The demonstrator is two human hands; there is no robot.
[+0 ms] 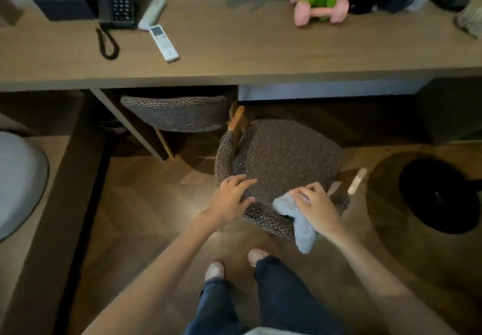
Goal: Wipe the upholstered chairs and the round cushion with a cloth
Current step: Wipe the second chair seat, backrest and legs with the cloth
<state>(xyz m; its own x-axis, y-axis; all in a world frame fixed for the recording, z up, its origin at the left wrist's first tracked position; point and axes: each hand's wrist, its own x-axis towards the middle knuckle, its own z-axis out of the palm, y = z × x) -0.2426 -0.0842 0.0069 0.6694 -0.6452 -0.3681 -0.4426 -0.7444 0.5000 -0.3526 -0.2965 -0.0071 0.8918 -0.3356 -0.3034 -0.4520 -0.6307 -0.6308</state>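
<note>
Two upholstered chairs are showing: the far chair (177, 113) is sitting tucked under the counter (234, 55), and the near chair (287, 157) is standing out on the floor. The left grip (232, 197) is resting on its curved back rim with fingers relaxed. The right grip (314, 205) is clutching the grey cloth (302, 230), which is draping over that rim.

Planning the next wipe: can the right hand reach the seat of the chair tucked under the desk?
Probably not yet. The desk covers the seat of the tucked chair; only its backrest shows, and the near chair stands between it and the right hand holding the cloth.
</note>
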